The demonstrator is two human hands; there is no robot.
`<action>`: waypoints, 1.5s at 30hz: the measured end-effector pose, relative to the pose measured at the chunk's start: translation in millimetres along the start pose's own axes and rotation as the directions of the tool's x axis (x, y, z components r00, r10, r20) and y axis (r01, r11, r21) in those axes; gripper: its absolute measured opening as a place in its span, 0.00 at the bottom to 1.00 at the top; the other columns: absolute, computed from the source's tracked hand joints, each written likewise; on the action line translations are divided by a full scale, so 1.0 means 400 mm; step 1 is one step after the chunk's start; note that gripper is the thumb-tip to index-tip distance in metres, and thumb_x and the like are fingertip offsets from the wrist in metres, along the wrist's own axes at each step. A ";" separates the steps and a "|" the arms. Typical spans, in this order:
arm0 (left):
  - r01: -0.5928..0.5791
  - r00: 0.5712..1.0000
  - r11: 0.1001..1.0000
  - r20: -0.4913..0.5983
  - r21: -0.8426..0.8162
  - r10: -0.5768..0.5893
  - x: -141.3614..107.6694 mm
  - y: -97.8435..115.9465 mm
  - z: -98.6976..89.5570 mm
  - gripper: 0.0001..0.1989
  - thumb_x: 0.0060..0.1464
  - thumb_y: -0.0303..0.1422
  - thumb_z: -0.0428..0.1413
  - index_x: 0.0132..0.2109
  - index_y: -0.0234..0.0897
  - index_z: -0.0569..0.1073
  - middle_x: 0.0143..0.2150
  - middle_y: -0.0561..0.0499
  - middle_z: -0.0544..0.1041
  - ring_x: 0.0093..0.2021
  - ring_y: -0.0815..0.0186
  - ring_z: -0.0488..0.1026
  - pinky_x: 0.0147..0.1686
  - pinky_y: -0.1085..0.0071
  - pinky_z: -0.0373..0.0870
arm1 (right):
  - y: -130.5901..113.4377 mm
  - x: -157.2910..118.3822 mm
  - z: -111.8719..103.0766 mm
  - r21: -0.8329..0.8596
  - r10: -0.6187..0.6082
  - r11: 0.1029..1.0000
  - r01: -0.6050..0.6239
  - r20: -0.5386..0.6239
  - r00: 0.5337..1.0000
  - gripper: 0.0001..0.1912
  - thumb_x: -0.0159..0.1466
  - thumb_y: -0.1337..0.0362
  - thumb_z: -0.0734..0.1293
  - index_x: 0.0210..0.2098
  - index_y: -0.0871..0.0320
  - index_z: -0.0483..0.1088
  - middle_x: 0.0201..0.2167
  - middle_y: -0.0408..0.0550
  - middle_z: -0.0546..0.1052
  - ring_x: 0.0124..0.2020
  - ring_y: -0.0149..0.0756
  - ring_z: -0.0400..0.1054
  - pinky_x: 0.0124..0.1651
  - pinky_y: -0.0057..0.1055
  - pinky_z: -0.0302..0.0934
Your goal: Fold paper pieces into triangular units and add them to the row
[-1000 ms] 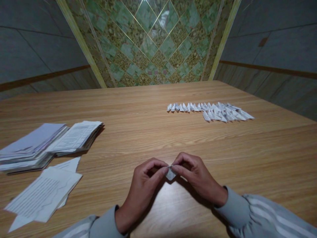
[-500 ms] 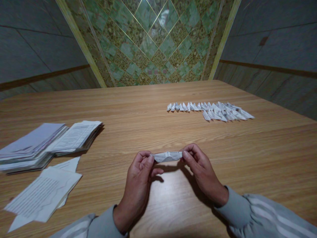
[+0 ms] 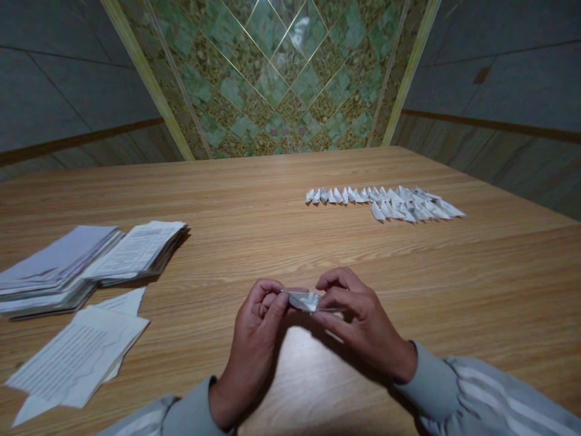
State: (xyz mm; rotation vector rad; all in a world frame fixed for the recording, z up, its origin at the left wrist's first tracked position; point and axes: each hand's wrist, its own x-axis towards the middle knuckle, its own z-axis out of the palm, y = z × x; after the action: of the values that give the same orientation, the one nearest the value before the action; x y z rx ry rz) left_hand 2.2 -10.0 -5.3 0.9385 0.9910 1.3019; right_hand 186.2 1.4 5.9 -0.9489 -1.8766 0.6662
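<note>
A small folded paper boat (image 3: 303, 300) is held just above the table, between both hands. My left hand (image 3: 261, 333) pinches its left end, thumb in front and fingers behind. My right hand (image 3: 358, 318) has its thumb and fingers closed on the right part, covering that end. The boat's pale side with faint print shows between the hands. Farther off, two rows of small folded paper boats (image 3: 347, 195) stand close together on the right half of the table.
On the left lie two thick stacks of paper, one lilac-topped (image 3: 59, 254) and one printed (image 3: 140, 248). Loose lined sheets (image 3: 77, 354) overlap in front of them. The wooden table (image 3: 236, 206) runs back to a green tiled wall (image 3: 272, 79).
My right hand has slid inward from the boat's right tip and now grips nearer its middle. The left hand keeps its hold, and the boat has dropped slightly.
</note>
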 end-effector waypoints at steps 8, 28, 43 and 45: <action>0.047 0.998 0.997 0.038 -0.062 -0.045 0.000 0.002 0.003 0.14 0.57 0.41 0.63 0.40 0.39 0.68 0.37 0.50 0.82 0.36 0.65 0.79 0.38 0.71 0.72 | 0.009 0.002 0.004 -0.027 0.105 0.994 -0.106 -0.042 0.994 0.10 0.65 0.64 0.69 0.27 0.56 0.68 0.27 0.45 0.74 0.32 0.38 0.67 0.35 0.33 0.58; -0.004 1.000 0.996 -0.009 0.092 0.005 0.011 -0.002 0.007 0.16 0.46 0.30 0.68 0.35 0.38 0.67 0.28 0.58 0.75 0.29 0.71 0.71 0.30 0.78 0.67 | -0.004 -0.001 0.010 0.133 0.295 0.948 -0.289 -0.021 0.955 0.06 0.62 0.63 0.71 0.31 0.57 0.71 0.26 0.41 0.74 0.28 0.31 0.66 0.31 0.27 0.57; 0.196 0.972 0.980 0.137 -0.029 -0.190 0.013 -0.016 -0.001 0.24 0.46 0.36 0.70 0.46 0.38 0.69 0.32 0.54 0.78 0.31 0.69 0.74 0.33 0.74 0.70 | 0.025 -0.009 0.017 0.335 0.436 0.794 -0.508 0.268 0.859 0.19 0.64 0.50 0.68 0.26 0.59 0.68 0.22 0.42 0.71 0.24 0.30 0.61 0.28 0.27 0.54; 0.206 0.972 0.978 0.126 -0.037 -0.200 0.015 -0.020 -0.002 0.24 0.41 0.33 0.73 0.42 0.36 0.70 0.31 0.53 0.79 0.31 0.68 0.75 0.34 0.73 0.71 | 0.025 -0.011 0.017 0.349 0.436 0.783 -0.514 0.282 0.855 0.20 0.64 0.49 0.68 0.26 0.59 0.67 0.21 0.42 0.70 0.24 0.30 0.60 0.27 0.27 0.53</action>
State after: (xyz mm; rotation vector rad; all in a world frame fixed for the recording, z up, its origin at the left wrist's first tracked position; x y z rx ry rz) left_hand 3.9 -4.6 -13.5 0.8440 0.9301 1.0803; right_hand 184.7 3.0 -6.9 -1.1122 -1.5470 1.4477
